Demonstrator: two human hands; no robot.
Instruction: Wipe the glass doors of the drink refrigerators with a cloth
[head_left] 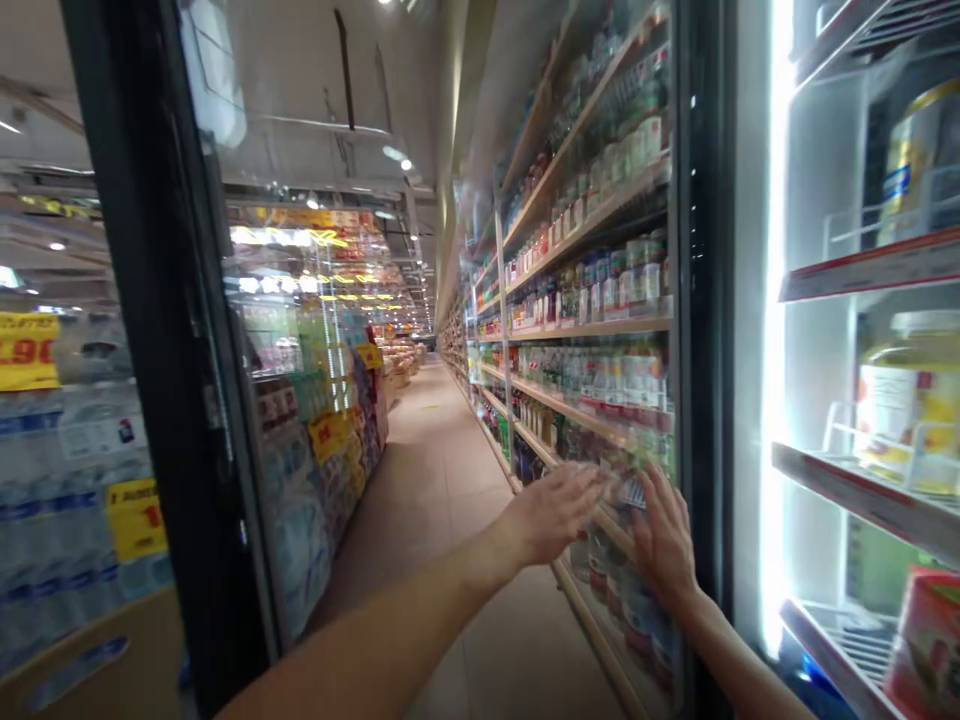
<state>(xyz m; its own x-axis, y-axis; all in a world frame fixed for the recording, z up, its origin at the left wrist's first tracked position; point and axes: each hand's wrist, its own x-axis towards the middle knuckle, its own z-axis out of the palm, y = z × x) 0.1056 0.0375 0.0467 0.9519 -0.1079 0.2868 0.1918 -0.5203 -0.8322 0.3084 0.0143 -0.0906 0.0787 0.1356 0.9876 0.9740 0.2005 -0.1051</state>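
Both my hands reach forward, at the inner side of an open glass cooler door [420, 500]. My left hand [562, 510] is stretched out, palm down, its fingers together and slightly blurred. Beside it, my right hand [664, 535] is raised, fingers extended, close to the door's dark right-hand frame [705, 400]. Between the fingertips shows a small striped patch [631, 491] like a barcode; whether it is on the glass or on a clear packet I cannot tell. Neither hand visibly grips anything. Contact with the glass is unclear.
Lit cooler shelves [862, 500] at right hold a yellow drink bottle [900, 400], a can [911, 160] and a red carton [926, 650]. Bottle packs [67, 520] with yellow price signs stand left. Through the glass, an aisle [435, 430] runs past bottle shelves [592, 320].
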